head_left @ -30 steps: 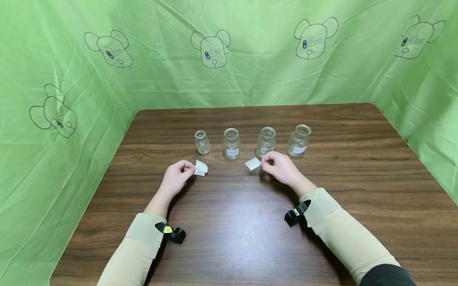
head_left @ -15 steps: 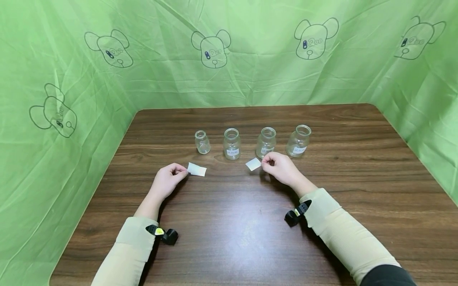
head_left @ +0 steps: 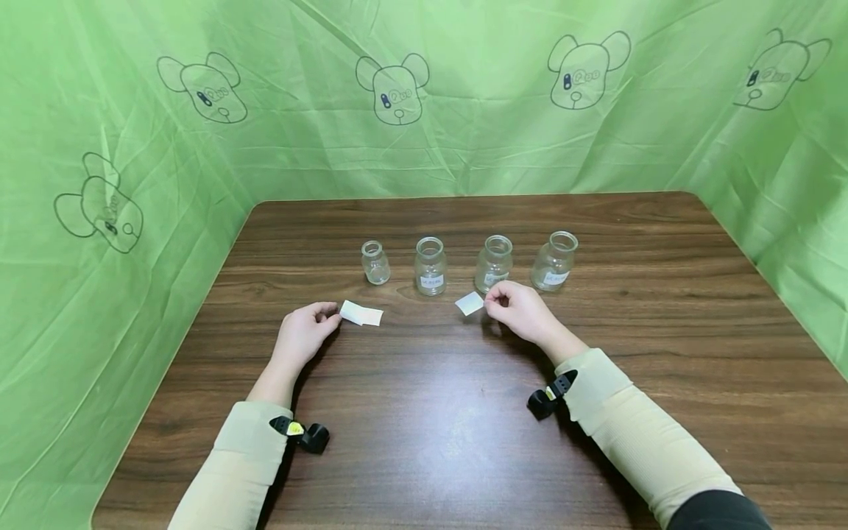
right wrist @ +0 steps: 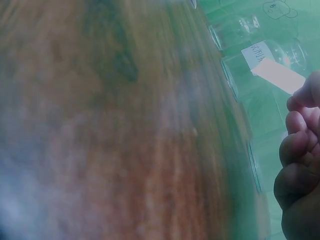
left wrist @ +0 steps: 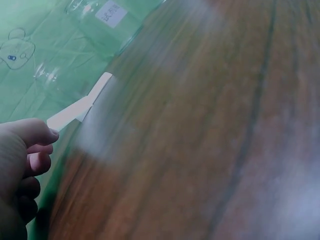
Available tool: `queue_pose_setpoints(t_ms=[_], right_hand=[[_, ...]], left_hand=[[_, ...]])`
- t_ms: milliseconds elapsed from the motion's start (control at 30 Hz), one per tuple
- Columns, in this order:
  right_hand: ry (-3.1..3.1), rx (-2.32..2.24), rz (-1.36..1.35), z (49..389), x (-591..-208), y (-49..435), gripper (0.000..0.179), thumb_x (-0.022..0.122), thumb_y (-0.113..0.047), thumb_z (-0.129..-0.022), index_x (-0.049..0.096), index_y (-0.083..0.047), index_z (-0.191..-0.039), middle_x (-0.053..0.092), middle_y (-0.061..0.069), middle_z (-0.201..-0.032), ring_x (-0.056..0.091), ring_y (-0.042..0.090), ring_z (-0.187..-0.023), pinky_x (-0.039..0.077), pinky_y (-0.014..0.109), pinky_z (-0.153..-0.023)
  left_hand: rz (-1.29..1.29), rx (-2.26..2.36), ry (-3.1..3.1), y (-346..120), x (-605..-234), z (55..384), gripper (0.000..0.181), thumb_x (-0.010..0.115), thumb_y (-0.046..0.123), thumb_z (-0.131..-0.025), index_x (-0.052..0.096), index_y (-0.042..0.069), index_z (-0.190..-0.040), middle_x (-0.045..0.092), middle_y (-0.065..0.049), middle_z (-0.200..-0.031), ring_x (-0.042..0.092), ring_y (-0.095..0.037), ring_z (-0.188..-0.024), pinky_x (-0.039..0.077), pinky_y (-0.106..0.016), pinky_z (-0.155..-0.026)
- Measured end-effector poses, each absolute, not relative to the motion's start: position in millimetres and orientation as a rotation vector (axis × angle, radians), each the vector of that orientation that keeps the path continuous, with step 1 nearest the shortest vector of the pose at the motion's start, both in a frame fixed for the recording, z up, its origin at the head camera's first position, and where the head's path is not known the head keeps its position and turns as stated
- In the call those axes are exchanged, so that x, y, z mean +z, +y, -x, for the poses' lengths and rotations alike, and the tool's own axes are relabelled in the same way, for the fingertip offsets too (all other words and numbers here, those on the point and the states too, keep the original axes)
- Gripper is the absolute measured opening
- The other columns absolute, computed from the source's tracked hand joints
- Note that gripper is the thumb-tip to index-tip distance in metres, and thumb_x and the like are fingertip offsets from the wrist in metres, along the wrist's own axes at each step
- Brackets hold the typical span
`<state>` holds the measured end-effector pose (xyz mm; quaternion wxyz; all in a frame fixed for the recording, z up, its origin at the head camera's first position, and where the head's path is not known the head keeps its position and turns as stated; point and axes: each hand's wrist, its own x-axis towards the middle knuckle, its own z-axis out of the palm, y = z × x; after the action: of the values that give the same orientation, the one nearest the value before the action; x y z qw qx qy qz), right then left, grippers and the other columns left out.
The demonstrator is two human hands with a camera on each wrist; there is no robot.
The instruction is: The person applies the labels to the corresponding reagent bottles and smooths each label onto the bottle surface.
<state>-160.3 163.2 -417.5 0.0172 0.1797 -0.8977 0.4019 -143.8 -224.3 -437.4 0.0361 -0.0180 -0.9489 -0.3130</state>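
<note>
Between thumb and fingers my left hand (head_left: 301, 335) pinches the left end of a creased white paper slip (head_left: 352, 313). Its right part lies low over the wood; the left wrist view shows the slip (left wrist: 75, 110) bent in the middle. My right hand (head_left: 520, 313) pinches a small square white paper slip (head_left: 470, 303) by its right corner, just in front of a labelled glass jar (head_left: 494, 258). A smaller glass jar (head_left: 375, 266), with no label visible, stands beyond the left hand's slip. Both slips look blank in the head view.
A labelled jar (head_left: 430, 265) stands between the small jar and the one by my right hand. Another labelled jar (head_left: 555, 261) ends the row at right. All are upright and lidless on the brown wooden table (head_left: 424, 456). Green cloth (head_left: 457, 147) surrounds the table.
My left hand has moved left and slightly nearer, and its slip, curled up before, now stretches out longer to the right. My right hand and its slip have stayed in place.
</note>
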Motion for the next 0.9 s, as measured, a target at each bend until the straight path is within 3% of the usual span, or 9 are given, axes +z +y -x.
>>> queue_pose_setpoints(t_ms=[133,400,900], right_hand=[[-2.795,1.262,-0.545,160.1,-416.7,162.9,0.004,0.061,-0.012,-0.081,0.063,-0.009,-0.081,0.056,-0.001,-0.072,0.05,0.014,-0.066,0.042,0.029,-0.06],[-2.78,1.276,-0.546,160.0,-416.2,162.8,0.003,0.061,-0.011,-0.081,0.063,-0.008,-0.081,0.056,-0.001,-0.071,0.05,0.015,-0.065,0.041,0.029,-0.059],[-2.775,1.272,-0.568,161.2,-415.3,161.3,0.003,0.062,-0.012,-0.082,0.062,-0.009,-0.082,0.056,-0.001,-0.072,0.05,0.014,-0.065,0.041,0.029,-0.059]], left_hand=[[0.049,-0.96,-2.904,-226.1,-437.1,143.9,0.033,0.063,0.024,-0.087,0.066,0.004,-0.113,0.056,-0.002,-0.071,0.046,-0.016,-0.059,0.038,-0.03,-0.056],[0.111,-0.967,-2.914,-224.1,-438.2,143.6,0.012,0.066,0.021,-0.085,0.067,0.011,-0.091,0.056,0.001,-0.069,0.049,-0.015,-0.062,0.039,-0.031,-0.059],[0.119,-1.041,-2.898,-219.2,-431.3,142.7,0.026,0.065,0.025,-0.086,0.068,0.009,-0.107,0.057,-0.001,-0.073,0.049,-0.017,-0.065,0.041,-0.032,-0.061]])
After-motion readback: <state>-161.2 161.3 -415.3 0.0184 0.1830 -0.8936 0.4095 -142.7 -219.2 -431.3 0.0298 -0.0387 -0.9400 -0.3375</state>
